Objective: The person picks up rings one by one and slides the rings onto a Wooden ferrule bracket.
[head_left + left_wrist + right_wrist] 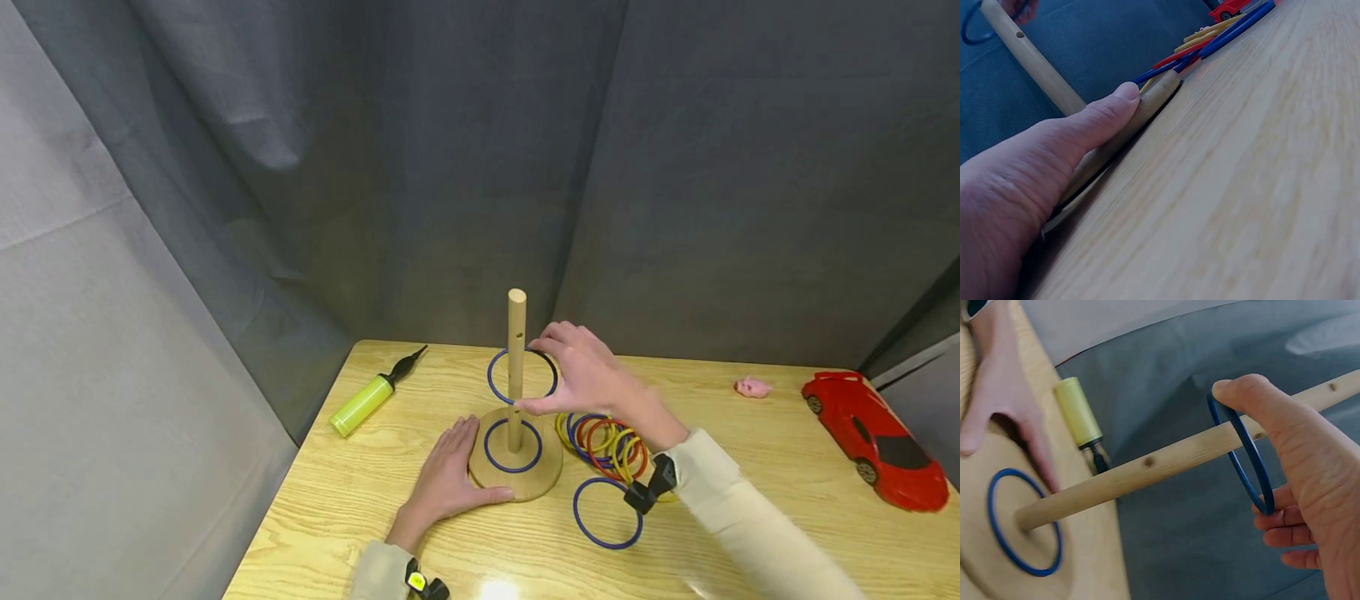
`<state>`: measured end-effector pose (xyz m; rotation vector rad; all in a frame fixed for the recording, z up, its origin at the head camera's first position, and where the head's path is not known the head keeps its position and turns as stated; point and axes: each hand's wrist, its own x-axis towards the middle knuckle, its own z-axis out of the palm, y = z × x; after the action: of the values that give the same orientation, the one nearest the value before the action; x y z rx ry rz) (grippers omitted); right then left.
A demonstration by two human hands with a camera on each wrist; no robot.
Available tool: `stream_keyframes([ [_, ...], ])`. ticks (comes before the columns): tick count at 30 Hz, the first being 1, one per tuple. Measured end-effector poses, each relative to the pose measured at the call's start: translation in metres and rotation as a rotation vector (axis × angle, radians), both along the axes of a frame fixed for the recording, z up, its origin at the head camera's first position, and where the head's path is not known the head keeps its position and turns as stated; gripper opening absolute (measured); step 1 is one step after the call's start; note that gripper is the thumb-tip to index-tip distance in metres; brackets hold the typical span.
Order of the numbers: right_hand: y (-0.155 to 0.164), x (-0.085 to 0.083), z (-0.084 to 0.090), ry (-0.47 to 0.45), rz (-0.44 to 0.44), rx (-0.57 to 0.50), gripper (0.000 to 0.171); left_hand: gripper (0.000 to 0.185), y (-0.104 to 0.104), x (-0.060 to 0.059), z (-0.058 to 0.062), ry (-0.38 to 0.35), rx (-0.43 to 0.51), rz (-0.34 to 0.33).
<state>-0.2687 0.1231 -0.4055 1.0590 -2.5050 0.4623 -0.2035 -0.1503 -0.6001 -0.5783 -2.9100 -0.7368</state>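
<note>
A wooden peg point(516, 367) stands upright in a round wooden base point(534, 487) on the table. One blue ring point(487, 454) lies flat on the base around the peg. My right hand point(573, 375) pinches a second blue ring point(495, 362) between thumb and fingers; this ring point(1247, 465) circles the peg point(1166, 465) about halfway up. My left hand point(450, 479) lies flat on the table with straight fingers, its thumb point(1116, 106) pressed against the base's rim point(1154, 100).
A pile of blue, red and yellow rings point(603, 442) lies right of the base, with a loose blue ring point(579, 517) in front. A yellow pump point(367, 400) is at the left, a red toy car point(873, 437) and a small pink object point(752, 387) at the right. A grey curtain hangs behind.
</note>
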Motion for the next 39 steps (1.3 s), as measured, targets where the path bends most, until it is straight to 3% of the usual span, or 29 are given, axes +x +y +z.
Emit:
stream_keyframes([
  [5, -0.001, -0.002, -0.027, 0.021, -0.028, 0.066, 0.092, 0.138, 0.000, 0.001, 0.001, -0.001, -0.006, -0.002],
  [21, -0.008, -0.008, -0.105, -0.021, -0.058, 0.052, 0.086, 0.139, 0.000, 0.000, 0.000, -0.011, -0.009, -0.007],
  [39, -0.013, -0.010, -0.141, -0.108, -0.105, 0.169, 0.095, 0.138, 0.000, 0.001, 0.001, -0.019, -0.033, 0.002],
])
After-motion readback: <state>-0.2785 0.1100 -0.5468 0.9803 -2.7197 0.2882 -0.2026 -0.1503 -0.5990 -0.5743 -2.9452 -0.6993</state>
